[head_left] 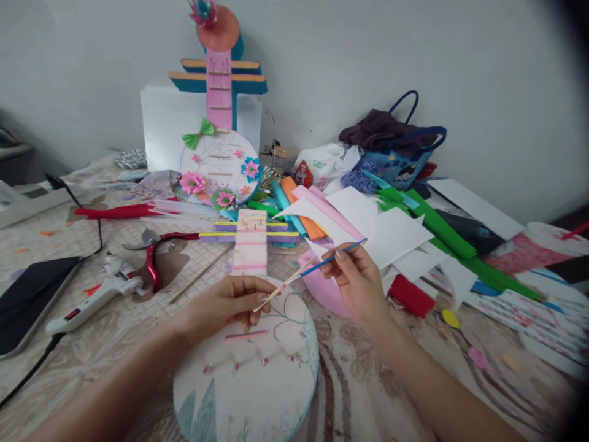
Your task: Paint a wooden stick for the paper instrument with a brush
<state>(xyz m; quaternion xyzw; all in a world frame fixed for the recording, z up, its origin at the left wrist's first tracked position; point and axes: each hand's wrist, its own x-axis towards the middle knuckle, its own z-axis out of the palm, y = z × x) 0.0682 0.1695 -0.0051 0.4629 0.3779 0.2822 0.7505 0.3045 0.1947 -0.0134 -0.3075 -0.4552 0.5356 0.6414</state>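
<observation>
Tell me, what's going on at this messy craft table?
A person is decorating a handmade paper craft. The right hand holds a thin blue-handled brush, its tip reaching toward the left hand, which rests on a round painted board with a pink strip glued on. A finished model of the same shape leans against the wall behind. A glue gun, red-handled cutters and coloured paper sheets lie around on the table.

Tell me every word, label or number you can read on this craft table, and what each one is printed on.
No text here is legible.
White plastic bag at the back: green print, too blurred to read.
Blue tote bag: a cartoon picture, no legible words.
White glue gun: a small red mark, too small to read.
Round painted board under the left hand: painted branches and flowers only, no writing.
Right hand holds a blue paintbrush, unmarked.
</observation>
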